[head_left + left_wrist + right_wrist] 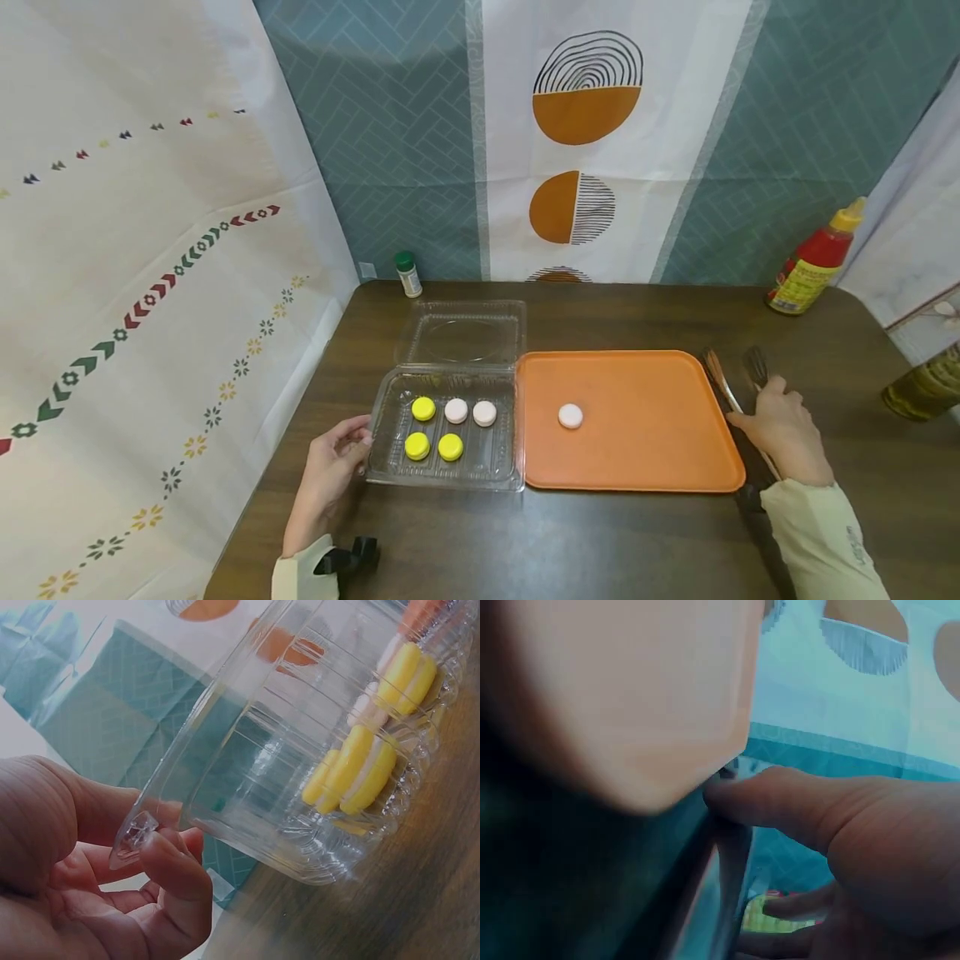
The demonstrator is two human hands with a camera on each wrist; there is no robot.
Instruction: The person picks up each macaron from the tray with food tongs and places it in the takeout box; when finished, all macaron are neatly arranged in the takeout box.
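My left hand [335,460] pinches the left rim of a clear plastic container [384,457], its flange between thumb and curled fingers in the left wrist view. Inside sit macarons: three yellow ones, including this yellow macaron [417,446], and two pale ones, such as this pale macaron [456,411]. Another pale macaron [570,416] lies on an orange tray [637,458] beside the container. At the tray's right edge, my right hand [786,429] holds metal tongs [724,387] around their arms, tips spread apart and pointing away. The palm hides part of the tongs.
The container's open lid [463,337] lies flat behind it. A small green-capped shaker [408,275] stands at the back left. A red squeeze bottle [813,262] with a yellow cap is at the back right, and a dark bottle [926,385] at the right edge.
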